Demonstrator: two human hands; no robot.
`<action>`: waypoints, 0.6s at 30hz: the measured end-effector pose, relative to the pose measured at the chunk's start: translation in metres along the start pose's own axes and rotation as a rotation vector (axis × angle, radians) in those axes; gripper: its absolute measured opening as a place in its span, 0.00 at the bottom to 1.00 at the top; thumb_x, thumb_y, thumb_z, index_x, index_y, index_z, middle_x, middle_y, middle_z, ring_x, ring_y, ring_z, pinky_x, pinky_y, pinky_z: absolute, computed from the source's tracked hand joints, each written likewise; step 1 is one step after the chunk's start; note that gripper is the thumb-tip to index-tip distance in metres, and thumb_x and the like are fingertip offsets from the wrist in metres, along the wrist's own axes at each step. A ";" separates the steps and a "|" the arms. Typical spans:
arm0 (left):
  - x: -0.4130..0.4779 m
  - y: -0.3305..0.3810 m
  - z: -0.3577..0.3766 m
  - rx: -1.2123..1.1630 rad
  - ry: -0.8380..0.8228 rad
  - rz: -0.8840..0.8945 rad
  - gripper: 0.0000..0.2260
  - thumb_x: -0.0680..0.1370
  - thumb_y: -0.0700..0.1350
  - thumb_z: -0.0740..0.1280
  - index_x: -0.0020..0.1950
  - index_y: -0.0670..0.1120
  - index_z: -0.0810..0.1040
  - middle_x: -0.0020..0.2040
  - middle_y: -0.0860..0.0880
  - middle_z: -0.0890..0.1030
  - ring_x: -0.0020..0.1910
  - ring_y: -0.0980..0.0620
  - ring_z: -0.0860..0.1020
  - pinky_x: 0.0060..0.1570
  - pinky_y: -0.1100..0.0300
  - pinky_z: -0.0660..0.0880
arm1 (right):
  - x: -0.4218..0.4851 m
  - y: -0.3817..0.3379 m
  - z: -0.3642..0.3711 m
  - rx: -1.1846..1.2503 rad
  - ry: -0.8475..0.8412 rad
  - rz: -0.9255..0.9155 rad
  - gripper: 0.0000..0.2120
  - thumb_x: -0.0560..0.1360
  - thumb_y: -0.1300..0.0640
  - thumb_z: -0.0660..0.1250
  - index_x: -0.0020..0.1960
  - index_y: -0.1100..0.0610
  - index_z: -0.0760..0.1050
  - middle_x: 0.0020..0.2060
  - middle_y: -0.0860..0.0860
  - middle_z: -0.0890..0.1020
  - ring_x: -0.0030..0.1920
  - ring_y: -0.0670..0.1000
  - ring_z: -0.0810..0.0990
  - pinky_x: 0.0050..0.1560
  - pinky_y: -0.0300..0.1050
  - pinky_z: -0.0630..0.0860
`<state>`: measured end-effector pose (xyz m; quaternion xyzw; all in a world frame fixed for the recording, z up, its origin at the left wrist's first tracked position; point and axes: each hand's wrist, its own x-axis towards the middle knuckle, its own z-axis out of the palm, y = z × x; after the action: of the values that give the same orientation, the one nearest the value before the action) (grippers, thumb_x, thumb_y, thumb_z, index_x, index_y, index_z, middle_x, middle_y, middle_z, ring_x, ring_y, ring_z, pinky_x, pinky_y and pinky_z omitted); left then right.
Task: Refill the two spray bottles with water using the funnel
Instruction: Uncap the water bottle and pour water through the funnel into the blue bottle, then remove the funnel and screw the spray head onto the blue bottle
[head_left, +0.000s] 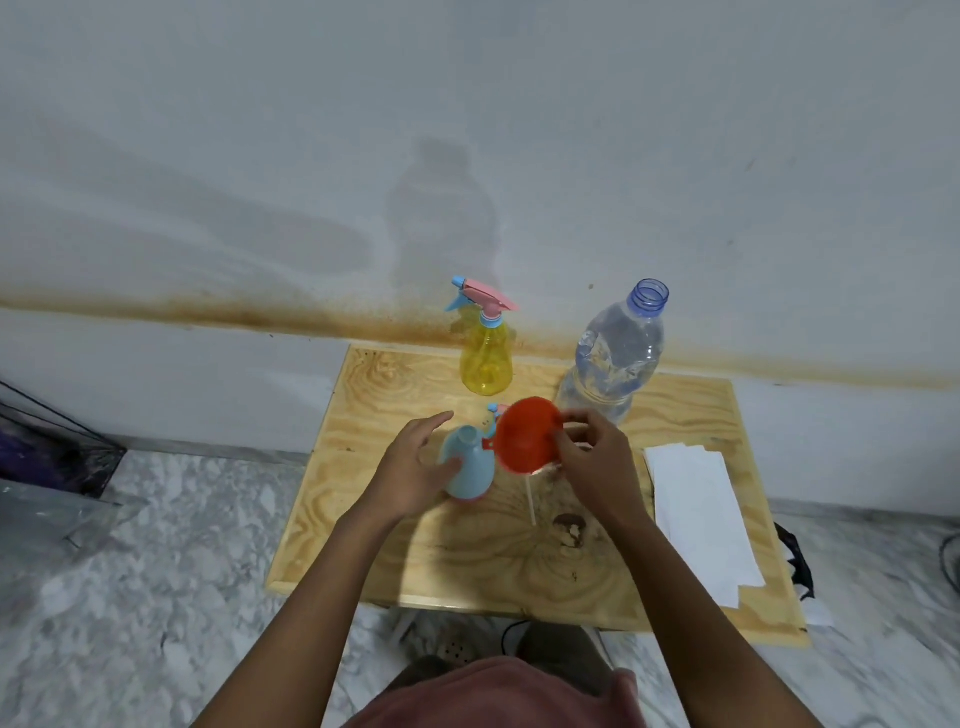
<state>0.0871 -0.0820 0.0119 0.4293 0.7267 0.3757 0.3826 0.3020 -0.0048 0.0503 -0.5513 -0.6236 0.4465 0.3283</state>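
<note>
Nearest the camera, two bare forearms reach forward over the wooden counter (405, 561), which stands on a marbled floor against a stained white wall. The left hand (415, 462) cups the side of the blue spray bottle (467, 465), thumb against its body and fingers spread loosely behind it; the bottle stands with its neck uncapped. The right hand (592, 457) pinches the red funnel (527, 434) by its rim, tilted so the wide mouth faces the camera, just beside the blue bottle's neck and slightly above it. Behind the funnel lies the blue bottle's removed spray head (492, 415), mostly hidden, with its thin white dip tube (531, 499) showing on the wood below the funnel. A white sheet of paper (696, 514) lies along the counter's right edge. Farther back, the yellow spray bottle (487, 358) stands upright with its pink and blue trigger still on, and to its right a clear water bottle (615, 353) stands uncapped, partly full.
</note>
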 end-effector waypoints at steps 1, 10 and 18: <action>0.001 0.001 0.002 0.026 0.005 0.007 0.26 0.74 0.45 0.75 0.71 0.52 0.73 0.63 0.55 0.72 0.61 0.54 0.72 0.57 0.60 0.70 | -0.003 0.009 -0.006 -0.030 0.020 0.017 0.04 0.77 0.57 0.69 0.52 0.51 0.78 0.41 0.46 0.83 0.41 0.47 0.83 0.39 0.44 0.82; 0.004 -0.001 0.019 0.000 0.115 0.061 0.19 0.73 0.43 0.76 0.63 0.49 0.80 0.59 0.51 0.80 0.55 0.52 0.78 0.50 0.67 0.72 | -0.047 0.085 -0.026 -0.261 0.216 0.060 0.05 0.76 0.63 0.68 0.44 0.55 0.77 0.37 0.47 0.80 0.40 0.47 0.80 0.38 0.31 0.69; 0.002 -0.002 0.020 -0.023 0.113 0.064 0.17 0.74 0.43 0.75 0.63 0.49 0.80 0.60 0.52 0.80 0.57 0.52 0.78 0.50 0.71 0.71 | -0.051 0.125 -0.012 -0.574 0.248 -0.096 0.04 0.73 0.61 0.73 0.46 0.56 0.80 0.50 0.49 0.83 0.40 0.52 0.82 0.31 0.39 0.69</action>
<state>0.1035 -0.0768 0.0008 0.4259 0.7287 0.4198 0.3338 0.3709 -0.0533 -0.0557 -0.6417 -0.7048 0.1654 0.2535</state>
